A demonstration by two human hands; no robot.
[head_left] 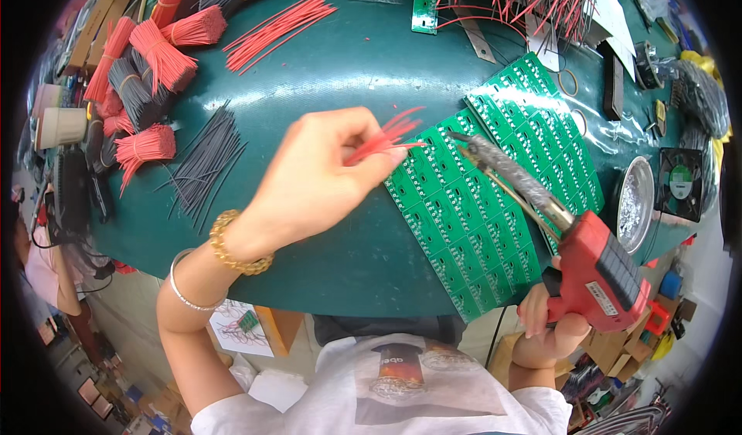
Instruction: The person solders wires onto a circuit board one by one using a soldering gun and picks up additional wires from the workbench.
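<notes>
My left hand [328, 164] is closed round a small bunch of red wires [379, 139], their ends fanning out over the top corner of a green circuit board panel [471, 234]. In my right hand [553, 319] is a red soldering gun [603, 276], gripped by its handle. Its dark tip [456, 136] points left, just above the panel and a short way from the wire ends. I cannot tell whether the tip touches the board. A second green board panel [533, 102] lies partly under the first, behind and to the right.
Loose black wires [205, 164] and loose red wires [278, 29] lie left and far; tied wire bundles [162, 56] pile up at far left. A small wired board [424, 12] sits at the back. On the right are a metal bowl [635, 204] and a black fan [680, 184].
</notes>
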